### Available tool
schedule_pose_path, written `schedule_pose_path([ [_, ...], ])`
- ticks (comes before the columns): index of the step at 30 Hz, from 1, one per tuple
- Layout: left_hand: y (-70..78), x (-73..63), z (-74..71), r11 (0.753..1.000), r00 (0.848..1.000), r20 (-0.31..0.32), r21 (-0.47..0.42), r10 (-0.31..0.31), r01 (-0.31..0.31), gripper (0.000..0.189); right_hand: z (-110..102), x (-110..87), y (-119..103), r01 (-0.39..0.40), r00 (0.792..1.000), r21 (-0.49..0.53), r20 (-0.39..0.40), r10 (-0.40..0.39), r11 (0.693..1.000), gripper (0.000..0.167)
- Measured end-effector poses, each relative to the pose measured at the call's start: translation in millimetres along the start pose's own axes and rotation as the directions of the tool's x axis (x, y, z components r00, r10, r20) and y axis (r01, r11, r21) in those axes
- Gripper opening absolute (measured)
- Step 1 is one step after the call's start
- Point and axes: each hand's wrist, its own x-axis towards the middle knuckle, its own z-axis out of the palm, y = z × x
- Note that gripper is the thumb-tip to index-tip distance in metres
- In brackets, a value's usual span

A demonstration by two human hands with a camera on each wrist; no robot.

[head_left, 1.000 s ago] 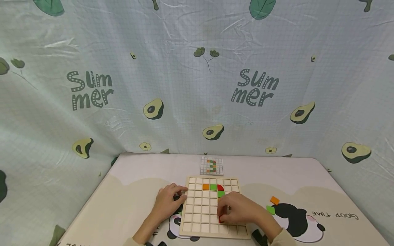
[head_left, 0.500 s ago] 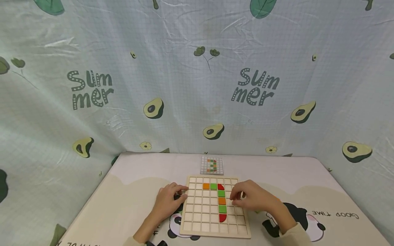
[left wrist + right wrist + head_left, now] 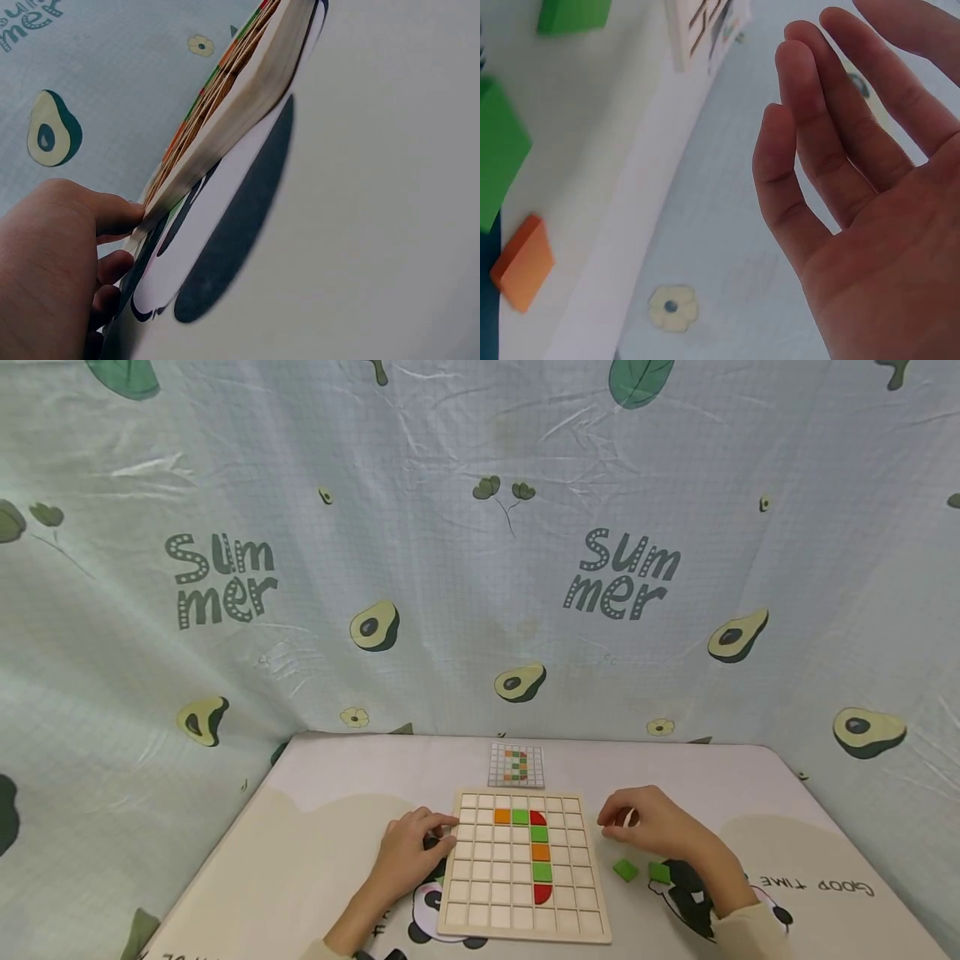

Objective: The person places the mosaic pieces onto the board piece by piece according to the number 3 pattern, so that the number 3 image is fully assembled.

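A wooden grid board (image 3: 480, 893) lies on the table, with coloured tiles in some cells. An orange tile (image 3: 502, 817), a green tile (image 3: 520, 817) and a red quarter-round tile (image 3: 537, 817) make a row near its far side. Below the red one runs a column ending in another red quarter-round tile (image 3: 542, 893). My left hand (image 3: 408, 852) touches the board's left edge with thumb and fingers. Right of the board, my right hand (image 3: 652, 821) hovers with loosely bent fingers, holding nothing. Its palm (image 3: 900, 247) shows bare in the right wrist view.
Two loose green tiles, one left (image 3: 626, 869) and one right (image 3: 659, 872), lie on the table right of the board. A loose orange tile (image 3: 525, 262) shows in the right wrist view. Behind the board lies a printed pattern card (image 3: 515, 766). A patterned curtain (image 3: 450, 568) hangs beyond the table.
My right hand has left the lower red tile, which stays in its cell, and moved right and away, off the board. The left hand stays at the board's edge.
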Motion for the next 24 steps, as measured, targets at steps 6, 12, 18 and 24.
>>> schedule_pose_path([
  [6,-0.6,0.1,1.0,1.0,1.0,0.004,0.001,0.004,-0.004,0.019,-7,-7.5,13,-0.071,0.997,0.01,-0.004,0.071,0.997,0.01],
  [12,-0.8,0.5,0.7,1.0,1.0,0.001,-0.001,0.0,0.0,0.019,-15,-14.2,24,-0.118,0.993,0.005,0.002,0.118,0.993,0.011],
  [18,0.4,0.9,0.5,1.0,1.0,0.002,-0.004,-0.003,0.003,0.019,-24,-25.0,32,-0.165,0.986,0.008,0.0,0.165,0.986,0.013],
  [24,-0.6,1.1,1.7,1.0,1.0,-0.003,0.004,0.001,-0.001,0.019,-27,-31.7,41,-0.19,0.982,0.001,0.006,0.19,0.982,0.014],
])
